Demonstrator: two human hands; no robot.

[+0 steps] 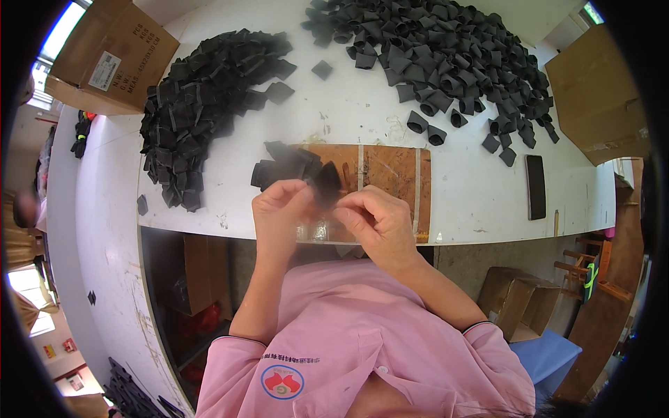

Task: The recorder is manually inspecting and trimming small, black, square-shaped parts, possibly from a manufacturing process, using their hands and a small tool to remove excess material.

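A small black fabric-like piece [327, 182], blurred by motion, is held up between my two hands over the near edge of a brown wooden board [390, 174]. My left hand [280, 207] pinches its left side between thumb and fingers. At its lower right edge, the thumb and forefinger of my right hand [378, 221] are closed on it. Just beyond my left hand lies a loose bunch of black pieces [279, 166], partly on the board's left end. The fingertips hide part of the held piece.
Flat black pieces form a heap [188, 118] at the left. Tube-shaped black pieces make a large heap [446, 56] at the back right. A dark phone-like slab [535, 187] lies right of the board. Cardboard boxes [111, 52] flank the white table [313, 115].
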